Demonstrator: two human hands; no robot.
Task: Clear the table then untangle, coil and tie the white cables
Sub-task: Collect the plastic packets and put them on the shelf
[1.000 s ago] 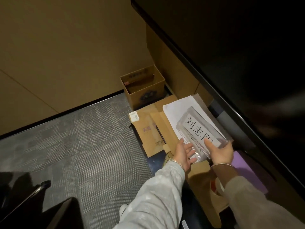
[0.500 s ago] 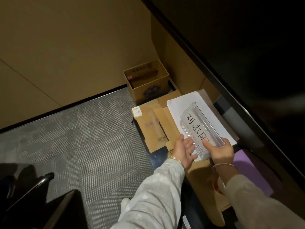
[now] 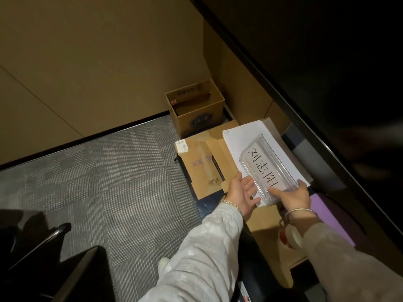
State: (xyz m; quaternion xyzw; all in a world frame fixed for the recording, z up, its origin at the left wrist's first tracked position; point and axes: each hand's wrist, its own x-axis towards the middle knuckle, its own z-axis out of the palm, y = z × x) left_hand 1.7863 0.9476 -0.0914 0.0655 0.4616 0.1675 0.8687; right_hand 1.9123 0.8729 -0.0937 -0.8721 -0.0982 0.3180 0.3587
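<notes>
A floor-level scene was viewed from above, beside a dark table edge (image 3: 327,118) that ran diagonally across the upper right. A clear acrylic nameplate (image 3: 265,168) printed with black characters was held low over a stack of white paper (image 3: 242,136); whether its far end rested on the paper could not be told. The right hand (image 3: 293,196) was curled around the near end of the nameplate, thumb laid on top and fingers wrapped under its right edge. The left hand (image 3: 241,192) was kept just beside the nameplate's left side with its fingers straight and slightly spread, palm turned toward the plate; whether the fingertips touched it could not be told. A beaded bracelet was worn on the left wrist and a thin metal bangle on the right, and both arms were covered by pale sleeves. The paper lay on flattened cardboard (image 3: 200,168) spread over the floor, with an open cardboard box (image 3: 196,112) standing behind it against a tan wall (image 3: 98,62). A purple sheet (image 3: 325,212) was seen under the table edge, to the right of the right wrist. Grey striped carpet (image 3: 109,182) covered the floor to the left, and a dark chair (image 3: 43,258) filled the lower left corner. White cables could not be made out anywhere in the view.
</notes>
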